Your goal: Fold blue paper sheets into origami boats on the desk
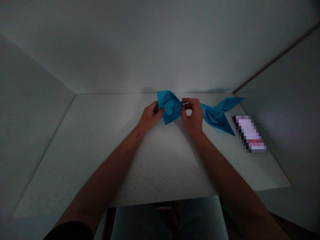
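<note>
A piece of folded blue paper (171, 106) is held up between my two hands, a little above the white tabletop. My left hand (150, 116) pinches its left edge, with the thumb lying on the near face. On the right side, the thumb and fingertips of my right hand (192, 113) close on the paper's pointed corner. Just right of that hand lies a second blue paper piece (217, 116), an origami shape with pointed wings. Its left end is partly hidden behind my right hand.
A phone (251, 135), blurred out by pixels, lies at the right side of the white table (155, 166). Pale walls (150, 43) stand behind and on both sides. My legs (170, 220) are below the table's front edge.
</note>
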A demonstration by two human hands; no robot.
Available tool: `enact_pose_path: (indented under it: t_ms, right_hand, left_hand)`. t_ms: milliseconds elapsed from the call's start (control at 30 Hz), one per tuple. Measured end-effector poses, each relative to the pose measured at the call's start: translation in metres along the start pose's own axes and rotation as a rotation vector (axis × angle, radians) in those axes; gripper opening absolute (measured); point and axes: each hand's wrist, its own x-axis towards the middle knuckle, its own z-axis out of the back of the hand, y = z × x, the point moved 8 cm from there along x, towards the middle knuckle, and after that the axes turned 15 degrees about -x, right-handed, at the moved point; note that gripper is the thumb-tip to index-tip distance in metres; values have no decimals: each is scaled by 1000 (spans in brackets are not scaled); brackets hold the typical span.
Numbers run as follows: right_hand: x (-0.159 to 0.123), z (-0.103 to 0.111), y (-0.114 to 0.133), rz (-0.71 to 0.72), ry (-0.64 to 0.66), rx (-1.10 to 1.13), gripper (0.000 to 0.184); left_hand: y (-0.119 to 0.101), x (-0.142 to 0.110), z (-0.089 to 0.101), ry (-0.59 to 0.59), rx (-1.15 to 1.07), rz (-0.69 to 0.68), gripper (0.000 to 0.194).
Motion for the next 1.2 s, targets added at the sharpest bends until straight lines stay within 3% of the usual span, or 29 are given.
enact_pose_path:
  t_ms: [200,433,633,700,800,867,1000,1200]
  right_hand:
    - [6,2,-7,93,59,-55,34]
    - [8,4,-2,237,151,-180,36]
    - [8,7,9,249,137,-83,40]
    - [5,0,11,201,158,1,53]
    - [-4,-15,12,133,229,104,91]
    - [-10,-25,12,91,297,143,102]
    - [-15,-31,11,44,388,159,89]
    - [-6,-24,1,-42,358,144,70]
  left_hand:
    - [3,6,0,29,-177,25,36]
    - [0,6,1,26,-261,66,24]
    - [1,8,3,-18,-367,40,28]
    - [3,8,4,-37,-361,41,26]
    - [4,9,11,-87,-322,56,15]
    - [5,10,16,-130,-306,72,12]
    - [10,12,23,-173,-372,122,16]
    - [20,12,27,-207,-441,142,29]
